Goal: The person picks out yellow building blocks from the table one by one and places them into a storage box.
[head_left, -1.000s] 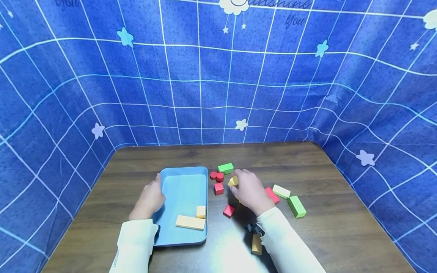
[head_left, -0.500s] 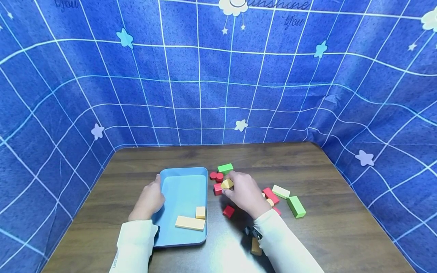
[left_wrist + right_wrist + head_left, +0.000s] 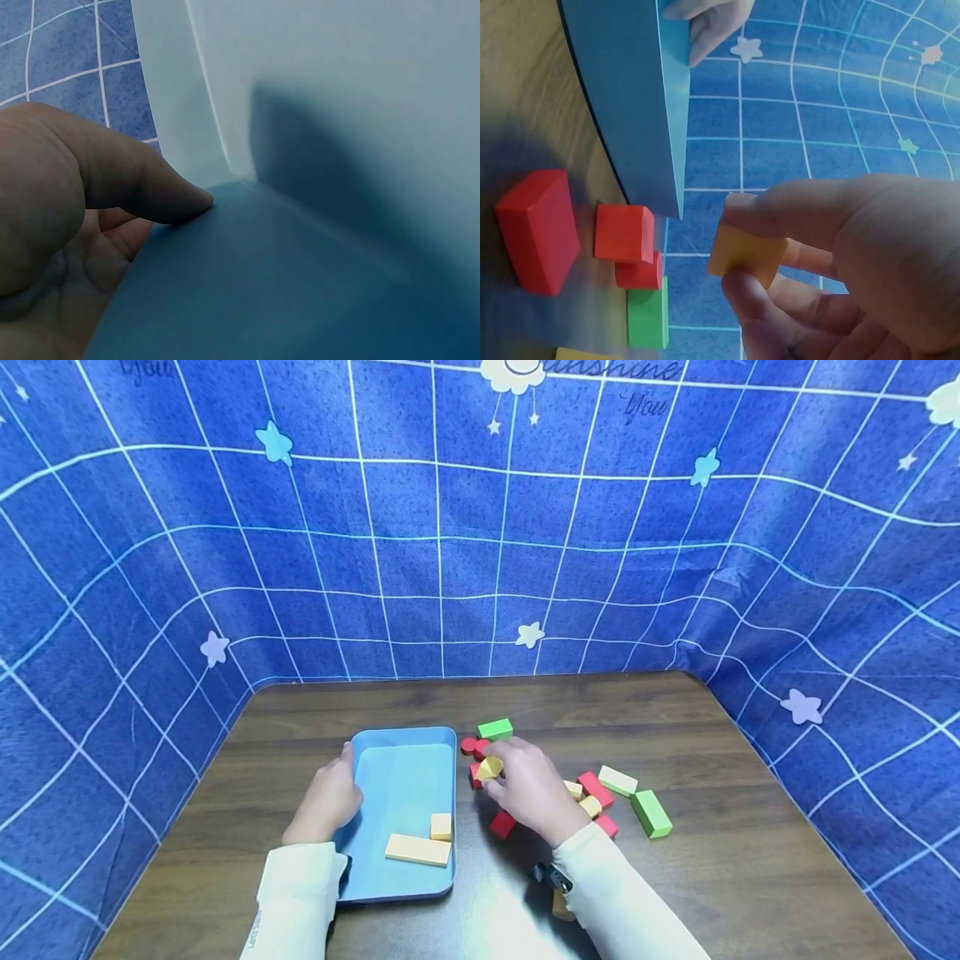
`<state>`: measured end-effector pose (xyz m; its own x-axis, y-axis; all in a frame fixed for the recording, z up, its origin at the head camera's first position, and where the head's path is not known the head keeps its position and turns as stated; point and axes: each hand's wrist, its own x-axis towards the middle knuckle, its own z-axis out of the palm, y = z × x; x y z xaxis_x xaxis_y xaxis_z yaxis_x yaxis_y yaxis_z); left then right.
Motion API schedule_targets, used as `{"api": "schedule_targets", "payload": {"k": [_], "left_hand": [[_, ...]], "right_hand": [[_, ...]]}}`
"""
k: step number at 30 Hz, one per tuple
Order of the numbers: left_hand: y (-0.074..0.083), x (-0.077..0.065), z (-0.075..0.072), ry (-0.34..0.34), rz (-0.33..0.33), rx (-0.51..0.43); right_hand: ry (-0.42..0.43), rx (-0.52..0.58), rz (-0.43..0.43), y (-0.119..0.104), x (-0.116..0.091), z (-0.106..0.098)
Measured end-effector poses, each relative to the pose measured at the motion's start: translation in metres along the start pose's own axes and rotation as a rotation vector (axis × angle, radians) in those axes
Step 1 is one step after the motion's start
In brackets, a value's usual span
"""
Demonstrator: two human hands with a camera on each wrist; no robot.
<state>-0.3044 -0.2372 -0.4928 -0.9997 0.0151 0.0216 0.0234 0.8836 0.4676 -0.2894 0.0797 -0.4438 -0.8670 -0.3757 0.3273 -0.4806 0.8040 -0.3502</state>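
My left hand [image 3: 326, 797] grips the left wall of a blue tray [image 3: 397, 777]. In the left wrist view, the thumb lies on the inner side of the wall and the other fingers are outside. Between thumb and fingertips, my right hand [image 3: 536, 789] pinches a small yellow wooden block [image 3: 746, 251], raised above the table to the right of the tray. Inside the tray lie a long pale wooden block [image 3: 417, 850] and a small pale block [image 3: 441, 827]. Behind the held block, a red cube [image 3: 474, 777] is partly hidden in the head view.
Red round pieces [image 3: 468, 746] and a green block [image 3: 496, 730] lie beyond the right hand. Another red block [image 3: 502, 824] is nearer. To the right sit a red block [image 3: 596, 789], a pale cylinder [image 3: 590, 807] and a larger green block [image 3: 651, 814]. A brown cylinder [image 3: 562, 906] is partly covered by the right sleeve.
My right hand has moved left towards the tray with the yellow block, uncovering pale and red blocks behind it. My left hand stays on the tray wall.
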Motion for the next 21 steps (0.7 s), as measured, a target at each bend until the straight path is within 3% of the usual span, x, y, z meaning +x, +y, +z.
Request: {"api": "schedule_targets", "payload": {"k": [14,21], "left_hand": [[-0.002,0.002,0.002,0.004,0.002,0.006],[-0.001,0.001,0.001,-0.001,0.003,0.001]], "right_hand": [[0.013,0.014,-0.109,-0.009,-0.002,0.007],[-0.010,0.024,-0.121,-0.015,-0.004,0.009]]}}
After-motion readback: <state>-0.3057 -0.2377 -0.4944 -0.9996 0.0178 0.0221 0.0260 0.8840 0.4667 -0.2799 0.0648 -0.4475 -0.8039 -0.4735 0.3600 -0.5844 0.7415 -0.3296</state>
